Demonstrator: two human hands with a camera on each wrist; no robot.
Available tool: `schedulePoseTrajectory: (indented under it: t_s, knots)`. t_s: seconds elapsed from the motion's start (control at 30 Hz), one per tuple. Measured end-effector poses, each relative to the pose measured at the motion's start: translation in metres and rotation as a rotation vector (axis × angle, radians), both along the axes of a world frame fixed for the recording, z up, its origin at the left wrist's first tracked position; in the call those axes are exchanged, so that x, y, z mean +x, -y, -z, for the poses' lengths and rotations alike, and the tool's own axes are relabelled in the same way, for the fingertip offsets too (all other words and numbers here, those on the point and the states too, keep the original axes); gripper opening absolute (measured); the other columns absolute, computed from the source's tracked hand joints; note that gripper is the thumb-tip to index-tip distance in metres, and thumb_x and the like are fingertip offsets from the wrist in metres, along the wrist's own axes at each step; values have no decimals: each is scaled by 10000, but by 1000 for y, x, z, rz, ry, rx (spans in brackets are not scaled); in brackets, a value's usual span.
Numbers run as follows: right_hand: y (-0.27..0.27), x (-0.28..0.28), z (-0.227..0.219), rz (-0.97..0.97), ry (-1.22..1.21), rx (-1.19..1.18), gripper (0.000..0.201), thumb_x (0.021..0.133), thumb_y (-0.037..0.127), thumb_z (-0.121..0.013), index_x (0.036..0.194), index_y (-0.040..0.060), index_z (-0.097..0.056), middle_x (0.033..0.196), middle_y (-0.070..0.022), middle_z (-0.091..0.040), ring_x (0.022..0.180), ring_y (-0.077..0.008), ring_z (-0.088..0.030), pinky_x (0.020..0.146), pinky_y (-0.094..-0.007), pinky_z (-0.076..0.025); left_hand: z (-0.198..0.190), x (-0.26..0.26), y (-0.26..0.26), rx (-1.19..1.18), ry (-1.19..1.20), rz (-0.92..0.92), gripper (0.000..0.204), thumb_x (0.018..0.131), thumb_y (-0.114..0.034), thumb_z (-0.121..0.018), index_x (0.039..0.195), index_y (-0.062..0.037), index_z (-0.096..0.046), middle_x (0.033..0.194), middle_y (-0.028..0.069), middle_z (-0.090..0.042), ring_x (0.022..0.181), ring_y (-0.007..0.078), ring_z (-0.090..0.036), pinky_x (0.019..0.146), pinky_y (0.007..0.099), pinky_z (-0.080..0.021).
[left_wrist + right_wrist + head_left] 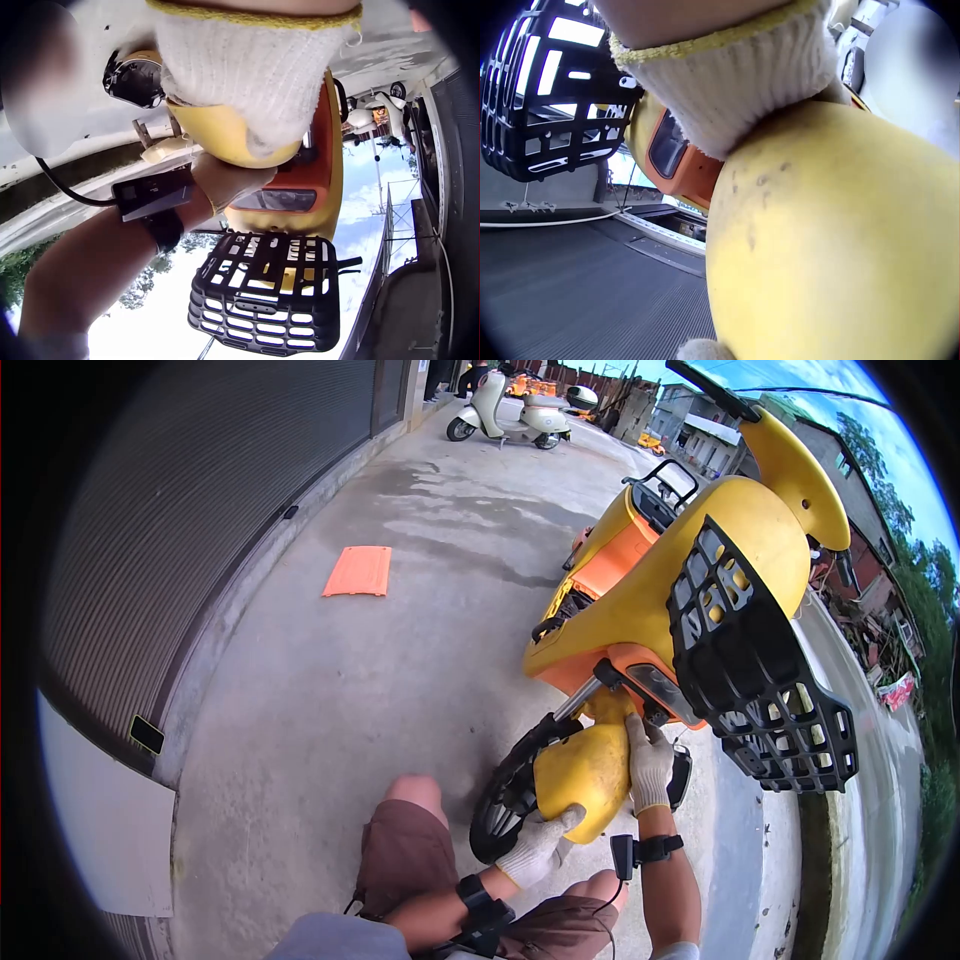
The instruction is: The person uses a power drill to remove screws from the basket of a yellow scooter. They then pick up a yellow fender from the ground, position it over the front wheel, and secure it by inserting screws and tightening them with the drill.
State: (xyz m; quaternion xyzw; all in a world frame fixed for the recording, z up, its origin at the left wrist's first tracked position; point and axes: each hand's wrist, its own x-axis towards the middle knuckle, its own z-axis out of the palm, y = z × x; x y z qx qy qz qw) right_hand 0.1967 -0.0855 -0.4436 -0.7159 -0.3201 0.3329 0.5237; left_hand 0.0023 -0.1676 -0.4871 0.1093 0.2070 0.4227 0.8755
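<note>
A yellow front fender with dark scuffs sits low on a yellow and orange scooter, overlapping the right side of the black front wheel. Both hands wear white knit gloves. My left hand grips the fender's near end, thumb on its outer face; its other fingers are mostly hidden underneath. At the fender's right side, near the fork, my right hand holds the edge, fingers pointing up. In the right wrist view the fender's smooth curve hides most of those fingers.
A black basket juts out above the right hand. An orange panel lies on the concrete floor. A roller shutter lines the left side, and a pale scooter stands farther back.
</note>
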Motion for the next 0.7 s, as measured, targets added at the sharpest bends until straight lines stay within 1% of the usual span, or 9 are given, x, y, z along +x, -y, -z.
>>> schedulePoseTrajectory:
  t_s: [0.07, 0.1, 0.13, 0.27, 0.37, 0.5, 0.6, 0.67, 0.7]
  knots:
    - [23, -28, -12, 88, 446, -39, 664, 854, 468, -693, 1293, -13, -563, 1162, -186, -676, 1081, -304, -647, 952, -358, -487, 10, 0, -3, -10, -23, -20, 463, 893, -116, -716, 1304, -19, -526, 1218, 73, -609, 1109, 188, -609, 976, 325, -500]
    - [36, -43, -22, 57, 472, -131, 744, 822, 500, -705, 1379, 51, -499, 1235, -214, -639, 1164, -342, -609, 993, -376, -463, 8, -1, -3, -8, -22, -22, 463, 893, -116, -716, 1304, -19, -526, 1218, 73, -609, 1109, 188, -609, 976, 325, -500]
    - [42, -48, -16, 54, 485, -141, 842, 805, 531, -711, 1429, 42, -426, 1284, -222, -605, 1184, -335, -594, 995, -381, -462, 6, -1, -4, -28, -12, -11, 451, 896, -110, -708, 1303, -29, -531, 1212, 64, -614, 1106, 179, -609, 966, 317, -502]
    - [32, -31, -10, -7, 219, -92, 848, 830, 560, -677, 1424, 12, -423, 1282, -239, -590, 1151, -315, -604, 960, -364, -481, -3, 5, -3, -11, 52, 9, 462, 893, -108, -710, 1310, -33, -525, 1217, 61, -613, 1116, 174, -608, 972, 315, -504]
    - [37, -21, -12, -54, 43, -48, 780, 868, 501, -675, 1409, -8, -437, 1290, -202, -591, 1132, -271, -605, 951, -343, -487, -42, 3, -6, -24, 27, -9, 491, 888, -118, -719, 1323, -28, -508, 1232, 70, -603, 1121, 178, -607, 987, 320, -500]
    - [35, -13, 5, -47, 76, 75, 763, 890, 492, -655, 1420, -7, -425, 1301, -191, -581, 1134, -250, -598, 942, -333, -491, -46, 7, -14, 19, 83, 13, 514, 885, -133, -727, 1334, -32, -498, 1247, 75, -595, 1133, 185, -602, 991, 326, -496]
    - [24, -8, -4, -80, -57, 9, 766, 896, 489, -651, 1434, 2, -409, 1299, -190, -577, 1130, -248, -595, 942, -330, -491, -38, 13, -8, -16, 59, -13, 506, 890, -132, -720, 1334, -37, -498, 1246, 74, -596, 1147, 193, -595, 1004, 332, -488]
    - [20, -7, -12, -84, -46, -17, 801, 874, 524, -659, 1438, 13, -405, 1299, -216, -581, 1155, -276, -594, 955, -350, -486, -36, 23, -18, -13, 49, -49, 506, 899, -121, -706, 1347, -40, -486, 1252, 73, -594, 1156, 197, -590, 1016, 339, -481]
    - [17, -6, -15, -43, 133, -132, 831, 857, 553, -660, 1440, 21, -402, 1297, -230, -583, 1173, -300, -588, 970, -360, -477, -35, 26, -25, -5, 38, -41, 487, 910, -105, -687, 1348, -43, -484, 1258, 76, -593, 1159, 199, -590, 1023, 347, -482]
